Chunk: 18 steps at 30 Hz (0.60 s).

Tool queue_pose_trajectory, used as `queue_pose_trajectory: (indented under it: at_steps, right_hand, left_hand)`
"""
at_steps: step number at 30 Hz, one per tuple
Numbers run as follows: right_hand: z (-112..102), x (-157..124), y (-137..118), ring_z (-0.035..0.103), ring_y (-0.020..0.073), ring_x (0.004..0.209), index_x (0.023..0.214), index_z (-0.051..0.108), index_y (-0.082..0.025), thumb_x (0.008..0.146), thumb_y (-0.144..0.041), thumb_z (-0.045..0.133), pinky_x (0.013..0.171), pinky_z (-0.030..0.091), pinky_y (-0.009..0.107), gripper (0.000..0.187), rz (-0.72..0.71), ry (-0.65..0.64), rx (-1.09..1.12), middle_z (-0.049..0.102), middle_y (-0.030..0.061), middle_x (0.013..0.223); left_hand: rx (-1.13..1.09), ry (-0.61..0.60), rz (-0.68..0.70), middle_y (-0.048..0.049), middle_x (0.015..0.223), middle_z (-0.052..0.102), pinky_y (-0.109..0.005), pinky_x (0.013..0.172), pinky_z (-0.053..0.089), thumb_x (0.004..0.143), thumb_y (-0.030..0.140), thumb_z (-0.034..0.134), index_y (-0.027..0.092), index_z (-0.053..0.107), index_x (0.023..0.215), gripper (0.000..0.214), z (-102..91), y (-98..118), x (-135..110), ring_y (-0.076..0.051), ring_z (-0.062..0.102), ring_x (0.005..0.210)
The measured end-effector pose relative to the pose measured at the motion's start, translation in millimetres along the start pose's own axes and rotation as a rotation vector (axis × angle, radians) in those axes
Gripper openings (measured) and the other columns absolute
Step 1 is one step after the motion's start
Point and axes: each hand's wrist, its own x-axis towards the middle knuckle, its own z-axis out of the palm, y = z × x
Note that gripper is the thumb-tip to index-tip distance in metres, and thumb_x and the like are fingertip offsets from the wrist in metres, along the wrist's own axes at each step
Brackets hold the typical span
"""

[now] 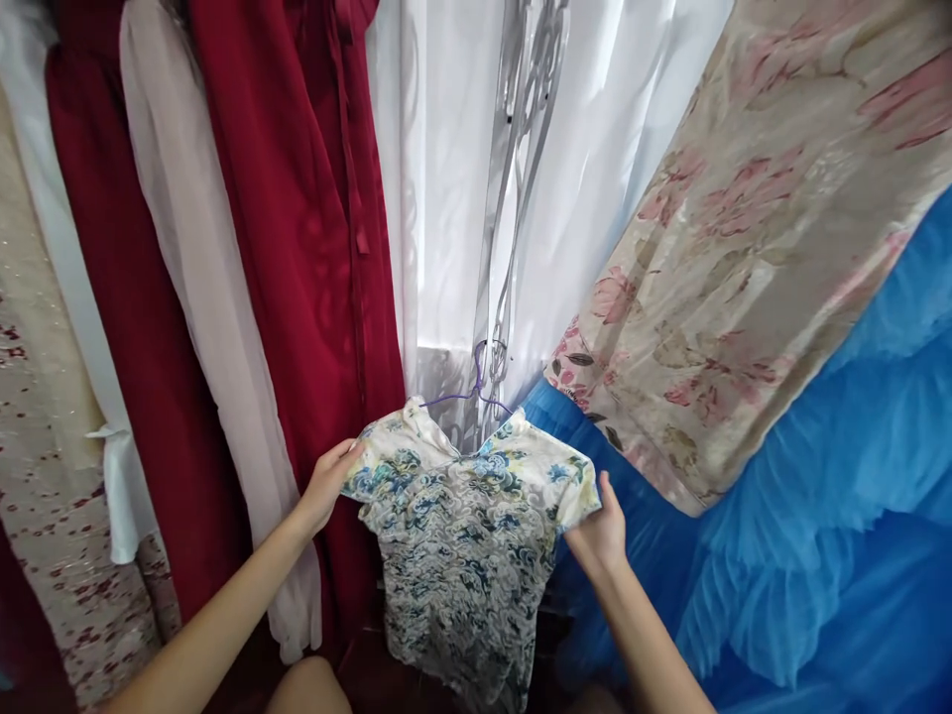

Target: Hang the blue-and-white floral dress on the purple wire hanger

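Note:
A short-sleeved lace dress [465, 540] with a blue and green floral print hangs on a thin purple hanger [476, 389] in the lower middle. My left hand [327, 481] grips the edge of its left sleeve, fingers closed on the fabric. On the other side, my right hand [599, 535] holds the right sleeve from below, thumb up along the hem. The hanger's hook rises in front of a white curtain with a silver ribbon pattern [513, 198].
Dark red gowns [297, 218] and a pale pink one [193, 258] hang at left. A cream garment with red specks [45, 476] is far left. A cream floral satin fabric [751, 248] and a blue tulle skirt [833, 496] fill the right.

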Motion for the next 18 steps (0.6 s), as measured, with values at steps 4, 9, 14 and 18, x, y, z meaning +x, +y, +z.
queue_pose_trajectory:
  at_steps: [4, 9, 14, 18]
  right_hand:
    - [3.0, -18.5, -6.1, 0.075, 0.0205, 0.092, 0.101, 0.074, -0.023, 0.086, -0.045, 0.07, 0.091, 0.059, 0.036, 0.028, -0.057, 0.125, 0.139, 0.08, 0.0015, 0.096]
    - [31.1, 0.6, -54.0, 0.073, 0.0175, 0.084, 0.097, 0.074, -0.019, 0.084, -0.043, 0.075, 0.088, 0.059, 0.031, 0.027, -0.269, 0.124, 0.054, 0.079, -0.0008, 0.091]
    - [83.5, 0.1, -87.6, 0.071, 0.0207, 0.095, 0.095, 0.074, -0.02, 0.084, -0.05, 0.073, 0.089, 0.057, 0.032, 0.032, -0.333, -0.041, -0.043, 0.077, 0.0007, 0.092]
    - [105.1, -67.0, -69.6, 0.069, 0.0273, 0.105, 0.101, 0.076, -0.021, 0.081, -0.051, 0.076, 0.097, 0.052, 0.039, 0.036, -0.153, -0.483, -0.362, 0.076, 0.0052, 0.1]
  left_hand:
    - [-0.195, 0.042, -0.056, -0.001, 0.082, 0.069, -0.021, 0.063, 0.047, 0.073, 0.052, 0.081, 0.018, 0.067, 0.093, 0.042, 4.5, 11.3, -12.7, -0.014, 0.06, 0.068]
    - [-0.168, -0.038, -0.079, -0.0017, 0.087, 0.071, -0.024, 0.067, 0.052, 0.077, 0.048, 0.079, 0.02, 0.067, 0.099, 0.037, 15.9, 42.2, -26.2, -0.016, 0.064, 0.071]
    - [0.083, -0.151, -0.024, -0.0022, 0.086, 0.07, -0.03, 0.069, 0.052, 0.086, 0.055, 0.065, 0.02, 0.064, 0.098, 0.038, 14.8, 38.7, -27.2, -0.02, 0.064, 0.072]
    - [0.523, -0.075, 0.15, -0.0018, 0.07, 0.063, -0.029, 0.065, 0.048, 0.094, 0.059, 0.052, 0.016, 0.064, 0.078, 0.047, 13.7, 4.8, -25.8, -0.02, 0.06, 0.071]
